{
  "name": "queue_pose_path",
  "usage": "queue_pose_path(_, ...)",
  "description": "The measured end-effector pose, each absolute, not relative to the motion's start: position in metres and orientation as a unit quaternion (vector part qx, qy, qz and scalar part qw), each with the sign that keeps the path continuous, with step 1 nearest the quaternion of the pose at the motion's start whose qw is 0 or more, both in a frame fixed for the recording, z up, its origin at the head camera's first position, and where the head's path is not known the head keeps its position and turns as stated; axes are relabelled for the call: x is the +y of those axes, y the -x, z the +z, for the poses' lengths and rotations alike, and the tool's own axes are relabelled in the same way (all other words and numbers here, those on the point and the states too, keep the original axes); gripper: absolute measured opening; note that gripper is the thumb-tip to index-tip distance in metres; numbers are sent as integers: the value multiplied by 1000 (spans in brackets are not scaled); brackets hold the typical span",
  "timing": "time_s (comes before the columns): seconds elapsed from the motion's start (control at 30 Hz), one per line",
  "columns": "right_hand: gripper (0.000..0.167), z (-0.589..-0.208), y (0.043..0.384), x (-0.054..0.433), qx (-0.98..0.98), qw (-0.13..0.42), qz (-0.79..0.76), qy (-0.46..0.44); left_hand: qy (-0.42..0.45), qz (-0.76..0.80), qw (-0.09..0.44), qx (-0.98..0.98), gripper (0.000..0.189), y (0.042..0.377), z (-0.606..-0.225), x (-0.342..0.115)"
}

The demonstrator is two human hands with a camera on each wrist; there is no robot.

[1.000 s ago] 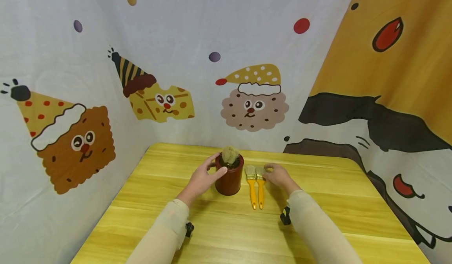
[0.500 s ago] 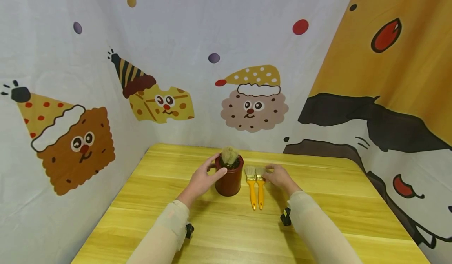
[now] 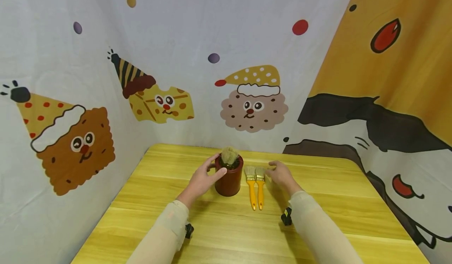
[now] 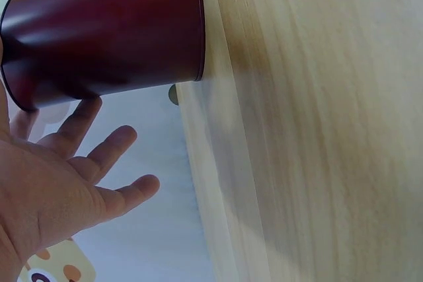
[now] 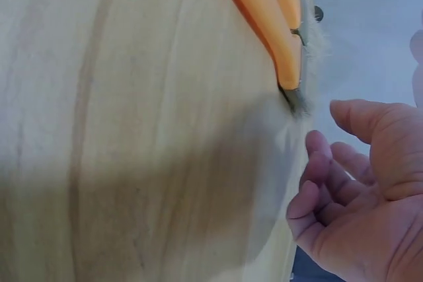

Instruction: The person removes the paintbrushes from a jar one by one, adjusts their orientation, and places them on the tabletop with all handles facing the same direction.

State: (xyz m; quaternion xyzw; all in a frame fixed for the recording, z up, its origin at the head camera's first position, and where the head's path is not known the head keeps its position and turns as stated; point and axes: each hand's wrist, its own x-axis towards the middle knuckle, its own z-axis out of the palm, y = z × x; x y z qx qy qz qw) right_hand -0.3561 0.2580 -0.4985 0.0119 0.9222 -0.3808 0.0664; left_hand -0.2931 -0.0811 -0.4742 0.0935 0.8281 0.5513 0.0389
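A dark red cylindrical cup [image 3: 228, 182] stands upright near the back of the table, with a tan bristly tuft [image 3: 230, 155] sticking out of its top. My left hand [image 3: 203, 179] holds the cup at its upper left, thumb at the front of the rim and index finger at the back. In the left wrist view the other fingers [image 4: 109, 150] spread loosely beside the cup wall. To the right of the cup, two flat paintbrushes [image 3: 260, 187] with orange handles lie side by side, bristles pointing away. My right hand [image 3: 282, 176] hovers just right of their bristles, fingers loosely curled and holding nothing.
The wooden table [image 3: 226, 232] ends at a back edge behind the cup. A white cloth wall [image 3: 176, 28] with cartoon snack faces hangs around it. A patterned orange and black part [image 3: 370, 71] covers the right side.
My right hand has come off the right paintbrush, shifting slightly right and away from its bristles. The left hand, cup and brushes stay in place.
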Motion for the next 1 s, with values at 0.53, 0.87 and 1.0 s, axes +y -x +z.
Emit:
queue_pose_path(0.53, 44, -487, 351, 239, 916, 26, -399, 24, -94, 557, 33, 825, 74, 290, -479, -82)
queue_pose_path(0.87, 50, -492, 351, 245, 919, 37, -391, 29, -98, 552, 32, 828, 76, 291, -476, -81)
queue_pose_path(1.0, 51, -490, 350, 245, 918, 34, -396, 20, -99, 553, 36, 827, 76, 290, -475, -81)
